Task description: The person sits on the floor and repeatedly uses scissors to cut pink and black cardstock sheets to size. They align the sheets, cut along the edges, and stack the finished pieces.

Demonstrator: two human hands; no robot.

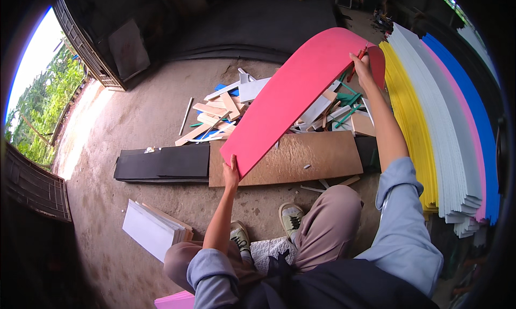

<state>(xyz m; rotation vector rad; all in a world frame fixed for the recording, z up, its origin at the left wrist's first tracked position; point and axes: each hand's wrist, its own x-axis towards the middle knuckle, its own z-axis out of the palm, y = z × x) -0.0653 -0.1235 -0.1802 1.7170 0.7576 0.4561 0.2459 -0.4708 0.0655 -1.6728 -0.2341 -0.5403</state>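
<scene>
A long pink-red foam sheet is raised slantwise in front of me, its far end bending over and down at the right. My left hand is closed on its near lower corner. Farther off, my right hand grips the right edge by the bend. A slim red tool is also in that hand; its kind is too small to make out. Beneath the sheet, a worn brown board lies across black foam sheets on the floor.
Foam offcuts in white, beige, blue and green are heaped beyond the board. Tall stacks of yellow sheets and blue sheets stand at my right. White sheets lie at left, pink ones by my lap. An open doorway is far left.
</scene>
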